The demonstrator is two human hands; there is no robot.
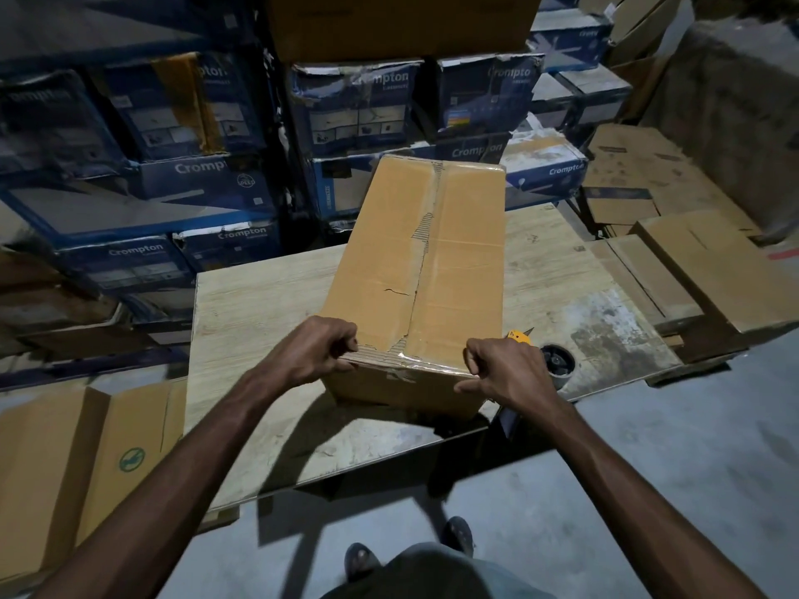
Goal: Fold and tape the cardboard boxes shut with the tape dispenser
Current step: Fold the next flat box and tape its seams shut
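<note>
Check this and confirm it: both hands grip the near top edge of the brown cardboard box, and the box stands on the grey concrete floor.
Wrong in one respect. The head view shows the brown cardboard box standing on the pale wooden table, not on the floor. The left hand and the right hand do grip its near top edge.
</note>
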